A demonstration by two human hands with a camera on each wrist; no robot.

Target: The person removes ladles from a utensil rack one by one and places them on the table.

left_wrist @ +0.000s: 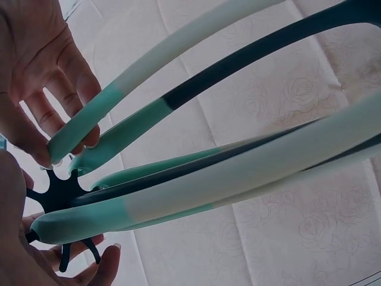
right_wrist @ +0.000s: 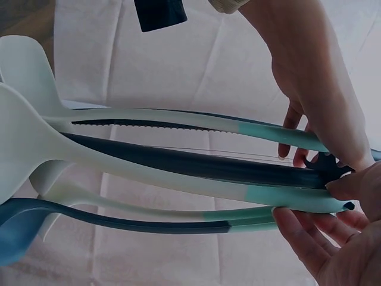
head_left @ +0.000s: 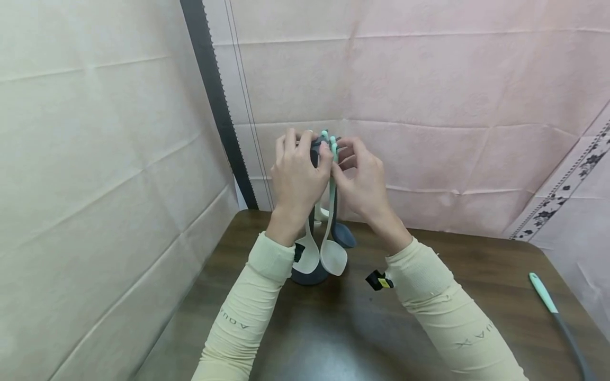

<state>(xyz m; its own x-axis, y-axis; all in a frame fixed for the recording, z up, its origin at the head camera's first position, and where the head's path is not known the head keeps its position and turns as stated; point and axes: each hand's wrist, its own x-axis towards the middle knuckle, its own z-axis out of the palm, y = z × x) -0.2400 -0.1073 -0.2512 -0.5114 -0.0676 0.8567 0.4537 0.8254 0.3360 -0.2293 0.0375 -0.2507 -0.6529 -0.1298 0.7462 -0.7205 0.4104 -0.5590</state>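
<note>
A dark utensil stand (head_left: 308,278) stands on the table, with several mint-handled utensils hanging from its star-shaped top (left_wrist: 59,192). My left hand (head_left: 300,172) grips that top from the left, its thumb near the hooks. On the other side, my right hand (head_left: 363,177) pinches the mint handle end of a white cooking spoon (head_left: 333,258) at a hook. The spoon's bowl hangs low in front of the stand. Beside it hang another white spoon (head_left: 307,255) and a dark blue ladle (head_left: 344,235). The right wrist view shows the right thumb and fingers around the handle end (right_wrist: 297,199).
A utensil with a mint handle and dark shaft (head_left: 543,292) lies at the table's right side, its head out of view. The brown table (head_left: 419,328) ends at cloth-covered walls (head_left: 429,79) behind and to the left.
</note>
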